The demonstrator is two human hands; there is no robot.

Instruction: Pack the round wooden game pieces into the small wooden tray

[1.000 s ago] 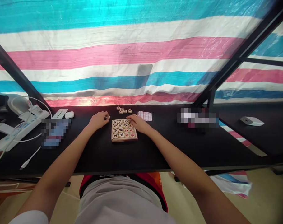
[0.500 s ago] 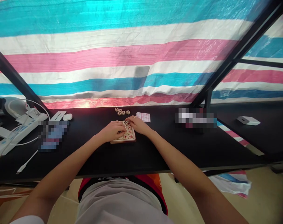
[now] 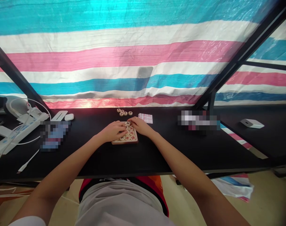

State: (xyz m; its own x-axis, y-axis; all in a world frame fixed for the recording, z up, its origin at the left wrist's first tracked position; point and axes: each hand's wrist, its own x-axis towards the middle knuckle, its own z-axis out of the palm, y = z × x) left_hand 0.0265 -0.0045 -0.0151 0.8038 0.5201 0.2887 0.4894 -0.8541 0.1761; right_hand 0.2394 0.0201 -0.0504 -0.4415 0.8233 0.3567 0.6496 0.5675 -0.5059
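A shallow, light-coloured box (image 3: 125,143) on the black desk holds several round Chinese chess pieces (image 3: 132,137) with red and black characters. Across its left side lies my left hand (image 3: 113,131), fingers stretched over the pieces and touching them; the hand covers that part of the box. My right hand (image 3: 140,126) rests at the box's far right corner, its fingers extended along the rim beside the upper pieces. Neither hand shows a piece lifted from the box. Beyond the box, several loose chess pieces (image 3: 125,113) lie in a small group.
A folded sheet with red lines (image 3: 145,118) lies right of the loose pieces. On the left are a power strip (image 3: 20,133), white cables, a small white case (image 3: 69,117) and a blurred item. Another blurred item and a white block (image 3: 252,123) are at right. Striped sheeting (image 3: 110,59) hangs behind.
My left fingers have shifted slightly over the pieces in the box. My right hand stays at the far right corner. The view has moved a little.
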